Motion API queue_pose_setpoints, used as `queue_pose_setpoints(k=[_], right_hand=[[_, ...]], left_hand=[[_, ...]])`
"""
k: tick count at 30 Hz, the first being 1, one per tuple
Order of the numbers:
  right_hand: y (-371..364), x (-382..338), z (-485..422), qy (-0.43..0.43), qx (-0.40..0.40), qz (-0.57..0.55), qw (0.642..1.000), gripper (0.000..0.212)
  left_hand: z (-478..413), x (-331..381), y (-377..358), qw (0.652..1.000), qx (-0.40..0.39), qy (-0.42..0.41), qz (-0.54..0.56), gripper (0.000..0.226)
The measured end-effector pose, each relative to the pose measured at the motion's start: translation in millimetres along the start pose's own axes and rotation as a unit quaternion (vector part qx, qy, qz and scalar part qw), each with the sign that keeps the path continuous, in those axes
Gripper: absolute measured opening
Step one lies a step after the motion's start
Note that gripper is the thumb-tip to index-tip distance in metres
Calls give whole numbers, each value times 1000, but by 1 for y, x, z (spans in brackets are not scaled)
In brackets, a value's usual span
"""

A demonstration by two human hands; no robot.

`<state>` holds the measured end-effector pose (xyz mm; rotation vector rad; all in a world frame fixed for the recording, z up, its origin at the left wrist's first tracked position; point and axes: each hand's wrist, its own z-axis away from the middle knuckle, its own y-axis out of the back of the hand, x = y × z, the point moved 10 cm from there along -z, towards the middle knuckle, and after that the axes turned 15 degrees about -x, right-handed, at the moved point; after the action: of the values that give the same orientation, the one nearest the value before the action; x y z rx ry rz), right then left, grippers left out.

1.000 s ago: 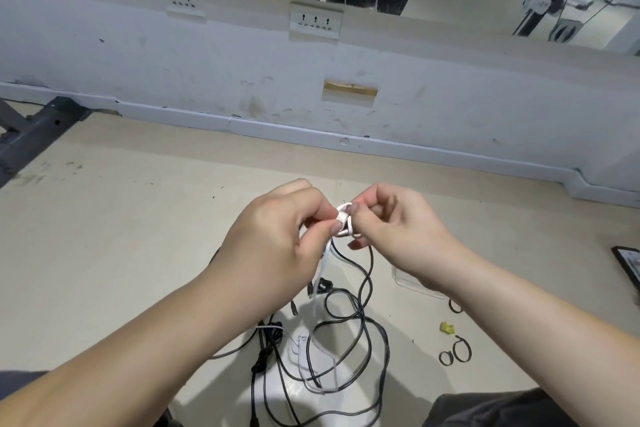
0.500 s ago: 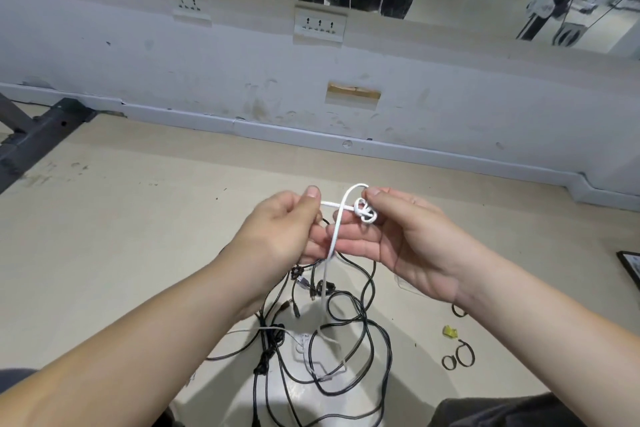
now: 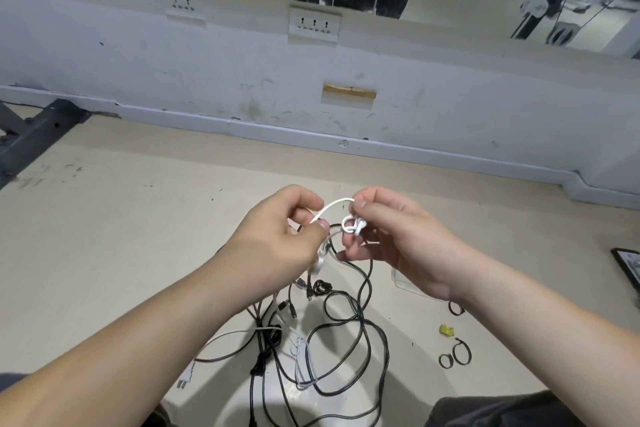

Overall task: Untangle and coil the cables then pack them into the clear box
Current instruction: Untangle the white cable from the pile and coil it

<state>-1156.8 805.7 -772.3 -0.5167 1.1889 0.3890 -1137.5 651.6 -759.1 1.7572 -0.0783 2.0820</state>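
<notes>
Both hands are raised over the beige floor with a knotted white cable [image 3: 350, 225] between them. My left hand [image 3: 277, 239] pinches one strand of it between thumb and fingers. My right hand [image 3: 398, 239] pinches the cable just above the small white knot, fingers curled around it. The cable's tail hangs down behind my left hand. Below lies a tangle of black and white cables [image 3: 332, 343] with several plugs. The clear box [image 3: 405, 282] is mostly hidden behind my right wrist.
Black cable ties [image 3: 455, 355] and a small yellow piece [image 3: 446, 330] lie on the floor at the right. A dark flat device [image 3: 628, 267] sits at the right edge. A grey wall base with sockets [image 3: 313, 24] runs across the back; a black metal frame [image 3: 31, 135] is at left.
The white loop between my hands has been drawn smaller and lower. My right fingers have curled in from a flatter hold to pinch the cable above the knot.
</notes>
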Motion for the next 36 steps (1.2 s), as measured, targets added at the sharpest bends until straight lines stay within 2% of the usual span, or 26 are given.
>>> queue_pose_setpoints(k=[2, 4, 7, 9, 10, 11, 14, 16, 19, 20, 23, 25, 29, 33, 36], right_hand=[[-8, 5, -1, -12, -23, 5, 1000, 11], [-19, 13, -1, -42, -62, -22, 997, 23], [-26, 22, 0, -92, -89, -60, 990, 46], [-29, 28, 0, -113, -104, -116, 981, 54], [-32, 29, 1, -117, -114, -149, 975, 53], [-34, 28, 1, -110, -125, -159, 973, 49], [-33, 18, 0, -75, -151, -52, 984, 38], [-26, 13, 0, -53, -131, 21, 990, 36], [-11, 3, 2, -17, -69, 90, 993, 12], [-9, 1, 3, -9, -59, 98, 993, 11], [-6, -4, 4, 20, -53, 102, 993, 18], [-4, -8, 5, 28, -38, 132, 990, 21], [4, -6, 5, 27, -14, 116, 993, 25], [0, -4, 5, 22, -68, 69, 995, 17], [3, -1, 3, 15, -48, 69, 996, 21]], left_hand=[[0, 0, -2, 1000, -13, -5, 14, 39], [1, 6, -13, 998, -59, -34, 15, 49], [3, 16, -20, 991, -99, -86, -22, 40], [3, 18, -8, 991, -50, -100, -78, 17], [3, 17, -1, 990, -25, -94, -99, 8], [2, 14, 1, 991, -10, -79, -107, 12], [0, 3, 4, 998, 18, -39, -37, 21], [0, -6, 11, 999, 45, -2, 11, 25], [0, -12, 21, 996, 61, 18, 55, 16], [1, -9, 22, 995, 57, 8, 76, 7], [1, 4, 8, 995, -31, -39, 88, 32], [2, 7, -1, 993, -69, -49, 86, 35], [1, 2, 6, 997, -4, -30, 66, 11], [2, 0, 12, 991, 33, -57, 115, 7], [1, 2, 7, 988, 19, -79, 133, 9]])
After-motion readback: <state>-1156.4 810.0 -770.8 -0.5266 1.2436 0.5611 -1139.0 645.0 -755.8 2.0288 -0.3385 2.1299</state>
